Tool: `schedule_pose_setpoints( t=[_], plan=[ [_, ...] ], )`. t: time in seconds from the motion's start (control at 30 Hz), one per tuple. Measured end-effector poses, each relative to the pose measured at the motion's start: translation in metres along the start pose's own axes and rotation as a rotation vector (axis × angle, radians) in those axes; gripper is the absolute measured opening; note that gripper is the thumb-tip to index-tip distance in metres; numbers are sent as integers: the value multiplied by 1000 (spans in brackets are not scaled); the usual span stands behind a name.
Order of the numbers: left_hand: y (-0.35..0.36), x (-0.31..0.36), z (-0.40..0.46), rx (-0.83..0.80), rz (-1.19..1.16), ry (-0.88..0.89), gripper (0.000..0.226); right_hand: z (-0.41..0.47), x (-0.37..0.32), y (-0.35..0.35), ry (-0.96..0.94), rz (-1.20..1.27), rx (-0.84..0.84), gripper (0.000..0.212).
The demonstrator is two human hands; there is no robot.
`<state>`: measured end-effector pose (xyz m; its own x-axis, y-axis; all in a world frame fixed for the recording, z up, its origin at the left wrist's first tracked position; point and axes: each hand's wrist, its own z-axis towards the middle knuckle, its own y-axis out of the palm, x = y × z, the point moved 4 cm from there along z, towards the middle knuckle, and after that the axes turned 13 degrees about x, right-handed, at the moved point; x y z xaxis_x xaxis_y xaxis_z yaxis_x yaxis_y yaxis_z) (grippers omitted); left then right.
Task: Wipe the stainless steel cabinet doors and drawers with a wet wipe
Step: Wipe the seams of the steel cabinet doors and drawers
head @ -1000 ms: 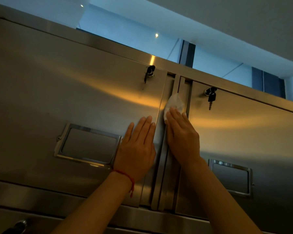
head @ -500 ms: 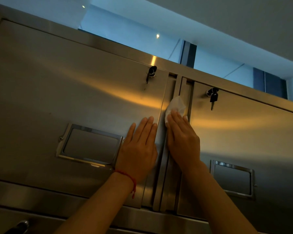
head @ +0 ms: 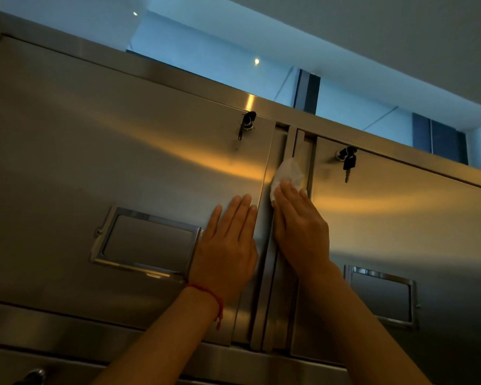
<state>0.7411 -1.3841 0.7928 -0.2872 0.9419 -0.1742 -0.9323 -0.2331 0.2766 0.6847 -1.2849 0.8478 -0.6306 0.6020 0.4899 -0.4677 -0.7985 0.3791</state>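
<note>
Two stainless steel cabinet doors fill the head view: the left door and the right door, split by a vertical steel post. My right hand lies flat over a white wet wipe, pressing it on the post between the doors. My left hand, with a red string at the wrist, rests flat with fingers together on the left door's right edge, holding nothing.
Keys hang from the lock of the left door and of the right door. Each door has a recessed framed pull, left and right. A handle shows at the bottom left.
My right hand and the wipe have slid slightly up the post. The view has shifted a little. My left hand stays flat on the left door.
</note>
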Motion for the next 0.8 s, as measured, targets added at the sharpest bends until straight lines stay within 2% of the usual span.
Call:
schedule_pose_setpoints(
  t=[0.2,0.4,0.67,0.8],
  plan=[
    [0,0,0,-5,22,8,52,13,4,6,75,5,5,34],
    [0,0,0,-1,27,11,51,-2,-2,1,34,-7,30,27],
    [0,0,0,16,21,11,51,13,0,5,170,38,16,29],
    [0,1,0,20,13,13,51,2,-4,1,105,17,11,32]
  ],
)
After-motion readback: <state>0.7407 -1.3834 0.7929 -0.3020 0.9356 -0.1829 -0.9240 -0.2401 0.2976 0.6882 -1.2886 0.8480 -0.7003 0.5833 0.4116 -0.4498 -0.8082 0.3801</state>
